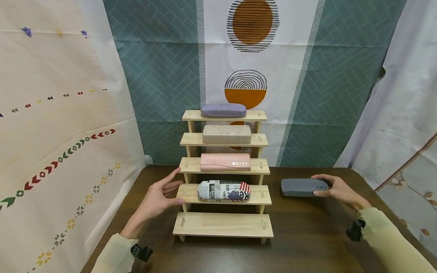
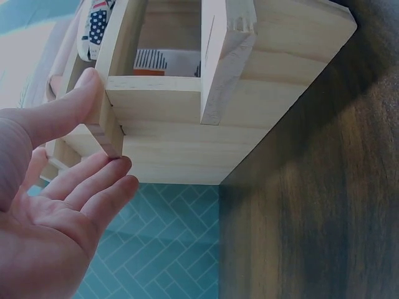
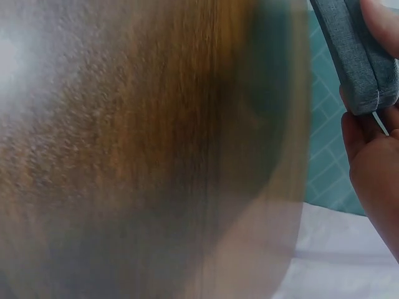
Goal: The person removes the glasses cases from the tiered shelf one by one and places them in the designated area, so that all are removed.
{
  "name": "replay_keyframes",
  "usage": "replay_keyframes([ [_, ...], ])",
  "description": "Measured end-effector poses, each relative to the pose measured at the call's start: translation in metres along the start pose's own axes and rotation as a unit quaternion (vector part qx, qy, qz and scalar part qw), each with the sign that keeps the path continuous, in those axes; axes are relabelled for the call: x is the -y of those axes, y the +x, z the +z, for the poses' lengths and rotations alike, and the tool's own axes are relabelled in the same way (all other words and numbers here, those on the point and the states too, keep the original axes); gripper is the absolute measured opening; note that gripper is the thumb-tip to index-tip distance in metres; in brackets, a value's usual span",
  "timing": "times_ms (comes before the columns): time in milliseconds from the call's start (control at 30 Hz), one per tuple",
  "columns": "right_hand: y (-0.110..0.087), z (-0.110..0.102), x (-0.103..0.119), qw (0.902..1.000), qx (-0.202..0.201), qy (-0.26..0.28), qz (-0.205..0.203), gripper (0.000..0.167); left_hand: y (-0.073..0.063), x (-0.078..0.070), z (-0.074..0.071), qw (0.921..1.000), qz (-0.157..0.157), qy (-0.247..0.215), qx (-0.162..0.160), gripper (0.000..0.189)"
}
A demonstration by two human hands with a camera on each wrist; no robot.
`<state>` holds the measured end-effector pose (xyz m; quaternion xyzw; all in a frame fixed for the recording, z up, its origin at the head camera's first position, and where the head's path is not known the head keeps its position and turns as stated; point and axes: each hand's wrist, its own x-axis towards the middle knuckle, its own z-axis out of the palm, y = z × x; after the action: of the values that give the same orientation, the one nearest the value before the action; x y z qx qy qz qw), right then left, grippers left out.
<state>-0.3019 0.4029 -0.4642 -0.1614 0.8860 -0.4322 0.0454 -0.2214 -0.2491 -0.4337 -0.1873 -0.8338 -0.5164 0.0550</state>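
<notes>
My right hand (image 1: 339,191) grips the right end of a grey glasses case (image 1: 297,187), thumb in front and fingers behind, right of a stepped wooden display rack (image 1: 222,223). The case has a small glasses drawing near my thumb. My left hand (image 1: 155,199) is at the rack's left side. In the left wrist view, its thumb (image 2: 81,93) and fingertips (image 2: 121,171) pinch the end of one shelf board, while the index finger reaches the board above. A newsprint-and-flag patterned case (image 1: 223,190) lies on the second shelf from the bottom.
Higher shelves hold a pink case (image 1: 225,162), a beige case (image 1: 227,134) and a purple case (image 1: 223,110). The lowest shelf is bare wood. The rack stands on a dark wooden table (image 1: 300,235), with a patterned curtain (image 1: 157,83) behind and pale cloths at both sides.
</notes>
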Motion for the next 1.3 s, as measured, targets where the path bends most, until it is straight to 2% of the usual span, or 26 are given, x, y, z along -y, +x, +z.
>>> replay_keyframes([
  [133, 0.005, -0.002, -0.002, 0.9998, 0.006, -0.020, 0.000, 0.067, 0.000, 0.000, 0.000, 1.0000, -0.001, -0.001, -0.001, 0.108],
  [333, 0.011, -0.001, 0.000, 0.9999, 0.013, 0.000, 0.003, 0.068, 0.000, -0.002, 0.000, 1.0000, -0.005, -0.006, 0.000, 0.108],
  [633, 0.023, -0.003, 0.002, 0.9991, 0.028, -0.032, -0.006, 0.066, -0.001, -0.004, -0.001, 0.9999, -0.011, -0.009, -0.001, 0.108],
  [900, 0.031, -0.002, -0.006, 0.9978, 0.046, -0.047, -0.006, 0.069, -0.002, -0.004, 0.000, 0.9999, -0.013, -0.008, -0.003, 0.107],
  [1300, 0.034, 0.005, -0.008, 0.9975, 0.055, -0.043, -0.007, 0.069, -0.001, -0.004, 0.000, 1.0000, -0.006, -0.006, -0.002, 0.107],
])
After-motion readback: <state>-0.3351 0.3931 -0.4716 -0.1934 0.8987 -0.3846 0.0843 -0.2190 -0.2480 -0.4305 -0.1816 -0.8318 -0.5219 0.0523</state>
